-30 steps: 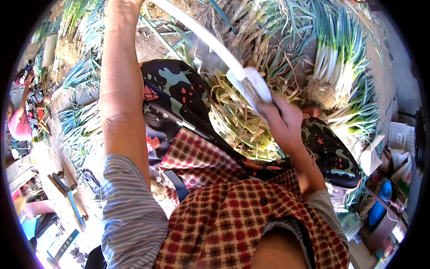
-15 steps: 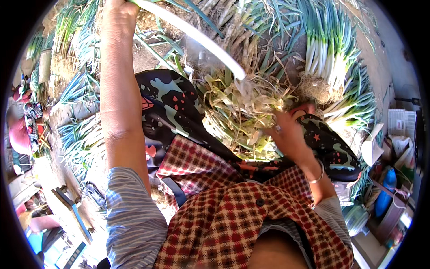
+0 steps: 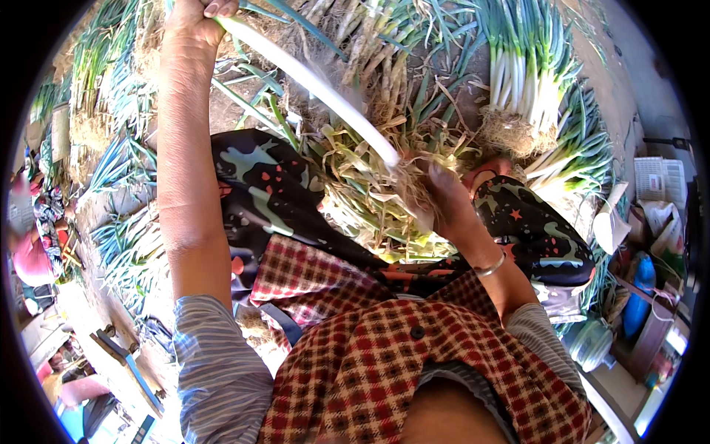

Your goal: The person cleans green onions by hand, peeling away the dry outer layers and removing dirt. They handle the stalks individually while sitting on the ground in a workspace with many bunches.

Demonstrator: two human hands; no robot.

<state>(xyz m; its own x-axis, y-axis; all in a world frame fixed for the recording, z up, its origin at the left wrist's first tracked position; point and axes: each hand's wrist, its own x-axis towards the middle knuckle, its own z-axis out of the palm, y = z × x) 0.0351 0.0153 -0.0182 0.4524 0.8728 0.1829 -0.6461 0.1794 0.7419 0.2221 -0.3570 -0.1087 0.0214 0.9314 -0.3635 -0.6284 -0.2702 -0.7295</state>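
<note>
The leek has a smooth, glossy white stalk with rough, hairy roots; the checked apron is matt woven cloth.

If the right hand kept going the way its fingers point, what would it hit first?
Probably the rooty end of the long white leek stalk just ahead of the right hand, then the heap of yellow-green trimmed leaves; depth is unclear.

leek above lap | trimmings on lap | bundle right
</note>
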